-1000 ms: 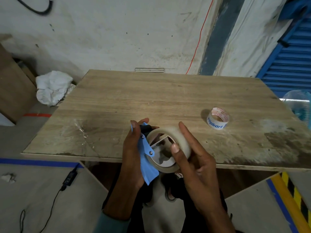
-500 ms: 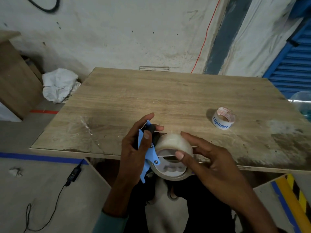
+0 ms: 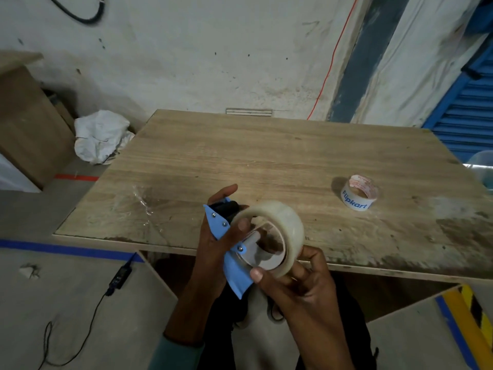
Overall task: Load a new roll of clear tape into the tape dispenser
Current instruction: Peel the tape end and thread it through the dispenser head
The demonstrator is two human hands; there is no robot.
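At lower centre we see the right hand [image 3: 301,279] pinching the clear tape roll [image 3: 280,222] seated on the blue tape dispenser [image 3: 234,271], which the left hand [image 3: 213,236] grips; its handle is hidden. Farther right, a printed tape roll [image 3: 358,193] sits on the table [image 3: 266,156].

left hand [image 3: 213,244] grips blue tape dispenser [image 3: 233,260]; right hand [image 3: 298,284] pinches clear tape roll [image 3: 282,225] on it. printed roll [image 3: 360,192] on wooden table [image 3: 266,156].
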